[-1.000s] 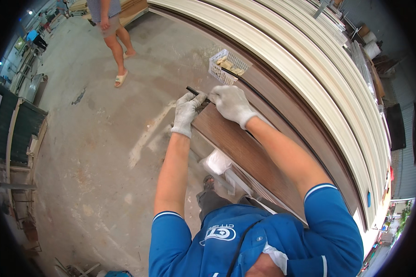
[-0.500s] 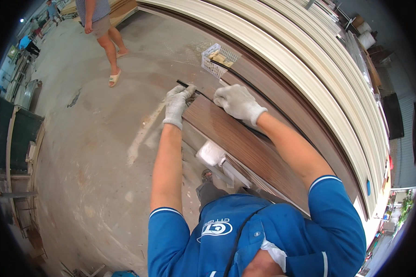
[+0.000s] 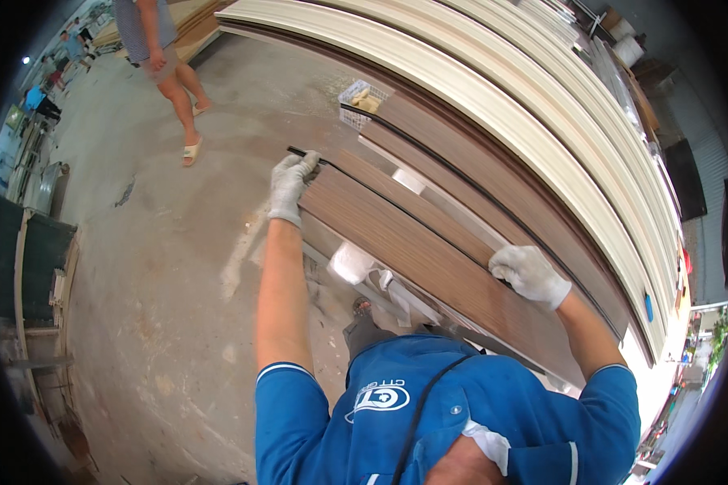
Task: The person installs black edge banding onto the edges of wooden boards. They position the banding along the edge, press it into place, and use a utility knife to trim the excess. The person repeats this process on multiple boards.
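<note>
Both my hands wear pale knit gloves. My left hand [image 3: 289,187] is closed around a thin black strip [image 3: 298,151] near its far end, which sticks out past the fingers. The strip runs along the edge of a brown wood-grain board [image 3: 404,242]. Farther down the board, my right hand [image 3: 530,275] is closed at the same strip line, fingers curled down onto it. Beyond the strip lies a narrower brown wood-grain section [image 3: 404,190].
A second black strip [image 3: 429,150] lies on brown boards to the right. A white plastic basket [image 3: 353,117] with yellowish pieces stands at their far end. Long cream profiles [image 3: 493,105] are stacked beyond. White-wrapped support [image 3: 351,263] sits under the board. Another person [image 3: 174,73] stands far left.
My right hand has slid far along the board toward the near right. The strip now lies straight between my hands. My left hand keeps its grip near the strip's end.
</note>
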`<act>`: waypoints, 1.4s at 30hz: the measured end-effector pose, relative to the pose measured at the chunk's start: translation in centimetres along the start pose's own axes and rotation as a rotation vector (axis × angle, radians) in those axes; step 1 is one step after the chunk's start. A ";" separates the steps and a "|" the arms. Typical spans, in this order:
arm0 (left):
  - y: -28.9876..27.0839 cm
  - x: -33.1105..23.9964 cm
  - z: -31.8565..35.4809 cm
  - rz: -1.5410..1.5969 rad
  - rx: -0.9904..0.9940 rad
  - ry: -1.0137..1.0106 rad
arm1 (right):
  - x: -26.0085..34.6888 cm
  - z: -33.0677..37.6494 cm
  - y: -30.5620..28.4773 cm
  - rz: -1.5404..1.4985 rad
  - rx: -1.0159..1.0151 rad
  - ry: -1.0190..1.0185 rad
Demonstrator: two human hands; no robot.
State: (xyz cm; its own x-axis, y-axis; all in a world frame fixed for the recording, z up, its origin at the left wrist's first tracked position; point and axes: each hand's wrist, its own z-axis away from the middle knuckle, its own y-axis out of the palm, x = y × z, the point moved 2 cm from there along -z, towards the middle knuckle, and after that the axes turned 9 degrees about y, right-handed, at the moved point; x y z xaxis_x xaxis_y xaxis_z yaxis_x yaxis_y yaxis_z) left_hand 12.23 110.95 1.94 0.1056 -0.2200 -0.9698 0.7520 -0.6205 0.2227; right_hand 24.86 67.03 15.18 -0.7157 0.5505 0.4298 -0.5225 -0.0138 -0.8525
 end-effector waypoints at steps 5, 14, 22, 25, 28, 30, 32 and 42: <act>0.1 0.2 -0.4 0.115 0.004 -0.041 | 2.9 -5.2 0.7 -0.058 -0.090 0.004; 0.9 -0.5 0.8 0.243 0.102 -0.099 | 15.2 -25.1 2.0 -0.041 -0.213 -0.113; 0.0 1.2 0.6 0.280 0.015 -0.030 | 17.0 -27.1 1.6 -0.001 -0.154 -0.113; -1.0 2.1 -0.1 0.313 0.059 -0.001 | 17.0 -26.9 1.4 0.090 -0.104 -0.137; -1.9 2.4 -0.9 0.141 0.040 -0.041 | 14.2 -23.4 1.1 0.108 -0.065 -0.157; -2.0 2.3 -1.0 0.153 0.061 -0.029 | 10.2 -18.6 0.7 0.151 0.026 -0.131; -1.9 2.3 -1.0 0.133 0.079 0.035 | 5.8 -12.3 0.7 0.164 0.047 -0.166; -0.5 -3.0 1.7 -0.483 -0.281 0.243 | -12.8 19.7 -0.7 0.023 0.108 0.233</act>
State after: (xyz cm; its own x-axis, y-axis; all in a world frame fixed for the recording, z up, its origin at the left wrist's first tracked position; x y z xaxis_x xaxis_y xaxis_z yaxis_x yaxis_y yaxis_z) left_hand 10.42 110.66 4.91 -0.1697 0.2352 -0.9570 0.8913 -0.3778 -0.2508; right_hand 25.25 43.55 16.10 -0.6085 0.7264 0.3196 -0.5627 -0.1108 -0.8192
